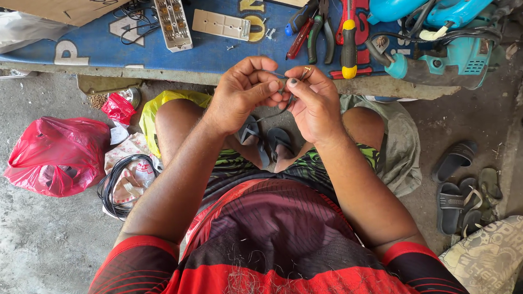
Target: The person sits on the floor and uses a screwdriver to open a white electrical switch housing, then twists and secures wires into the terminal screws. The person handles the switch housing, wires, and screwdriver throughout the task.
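My left hand (244,92) and my right hand (312,100) meet in front of my knees, just below the edge of a low blue bench (210,49). Both pinch a thin dark wire (284,96) between thumb and fingers; a short length loops down between the hands. The wire's ends are hidden by my fingers. Beyond the hands on the bench lie a yellow-handled screwdriver (349,49), pliers (321,30) and a beige plastic plate (221,24).
A white terminal block (172,18) and teal power tools (444,33) sit on the bench. A red plastic bag (56,155) and a coil of black cable (125,182) lie on the concrete floor at left. Sandals (460,194) lie at right.
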